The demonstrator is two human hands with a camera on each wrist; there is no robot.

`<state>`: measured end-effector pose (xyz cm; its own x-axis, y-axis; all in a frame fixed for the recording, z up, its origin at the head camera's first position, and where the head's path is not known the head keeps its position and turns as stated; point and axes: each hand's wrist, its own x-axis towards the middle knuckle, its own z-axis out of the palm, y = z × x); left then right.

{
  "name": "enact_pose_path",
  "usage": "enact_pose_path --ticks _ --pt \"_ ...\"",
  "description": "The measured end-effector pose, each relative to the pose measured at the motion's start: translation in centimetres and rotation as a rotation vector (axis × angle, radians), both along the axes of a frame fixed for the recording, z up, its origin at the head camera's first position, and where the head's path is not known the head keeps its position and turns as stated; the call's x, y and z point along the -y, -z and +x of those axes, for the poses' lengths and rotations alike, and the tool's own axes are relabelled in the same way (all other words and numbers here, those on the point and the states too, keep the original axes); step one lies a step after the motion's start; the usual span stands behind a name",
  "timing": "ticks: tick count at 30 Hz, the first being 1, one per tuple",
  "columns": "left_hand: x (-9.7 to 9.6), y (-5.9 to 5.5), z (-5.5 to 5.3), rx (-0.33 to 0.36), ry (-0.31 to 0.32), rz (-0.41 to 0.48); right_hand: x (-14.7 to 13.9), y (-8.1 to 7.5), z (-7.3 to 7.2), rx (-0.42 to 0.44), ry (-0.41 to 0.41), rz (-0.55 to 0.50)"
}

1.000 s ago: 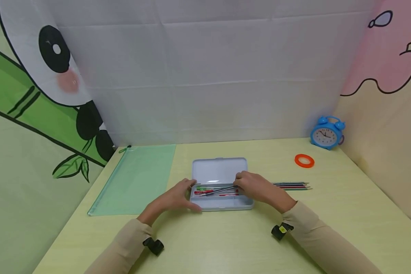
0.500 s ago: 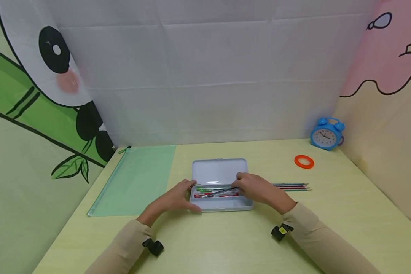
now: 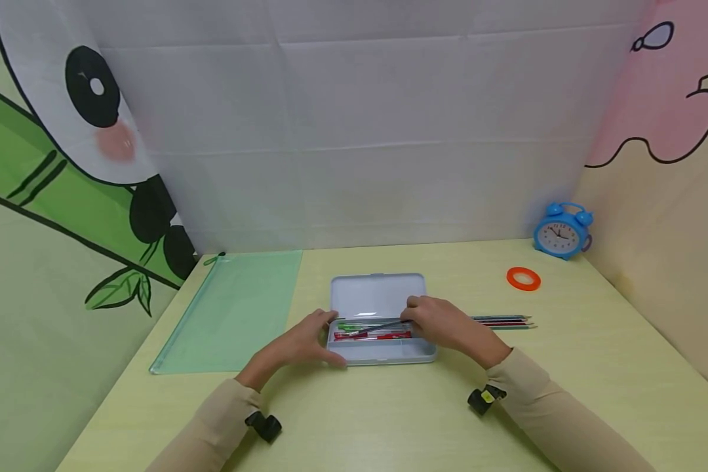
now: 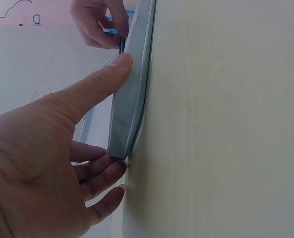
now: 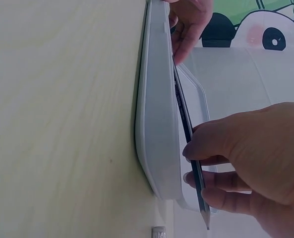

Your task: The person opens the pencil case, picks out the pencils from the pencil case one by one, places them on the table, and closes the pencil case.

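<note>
A pale pencil case (image 3: 366,354) lies on the table with its lid (image 3: 377,295) swung back. My left hand (image 3: 303,338) holds the case's left end, the thumb on the front wall and the fingers at the end and back. Between the thumb and fingers of my right hand (image 3: 439,321) is a dark pencil (image 5: 186,116), slanting over the case's right end. In the right wrist view its sharpened tip points away from the case. Several red pens (image 3: 396,335) and a green one (image 3: 348,326) lie in the rear compartment, partly behind the pencil.
Several pencils (image 3: 507,322) lie side by side right of the case, partly behind my right hand. A green zip pouch (image 3: 236,314) lies flat at the left. Farther back stand an orange tape roll (image 3: 514,284) and a blue alarm clock (image 3: 560,237).
The pencil in my right hand has dipped slightly and shifted inside the case, then lifted a little at its right end. The left hand and the case have barely moved.
</note>
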<state>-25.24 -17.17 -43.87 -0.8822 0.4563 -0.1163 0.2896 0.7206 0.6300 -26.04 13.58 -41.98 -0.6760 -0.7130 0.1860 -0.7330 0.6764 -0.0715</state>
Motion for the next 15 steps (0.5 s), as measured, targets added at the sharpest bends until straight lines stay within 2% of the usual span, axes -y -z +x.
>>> enact_pose_path --ticks 10,15 --pt "0.0 0.0 0.0 0.001 -0.003 0.002 -1.0 -0.5 0.0 -0.008 -0.005 -0.011" --pt "0.0 0.0 0.1 0.003 -0.009 -0.001 -1.7 -0.8 0.0 0.011 0.020 -0.020"
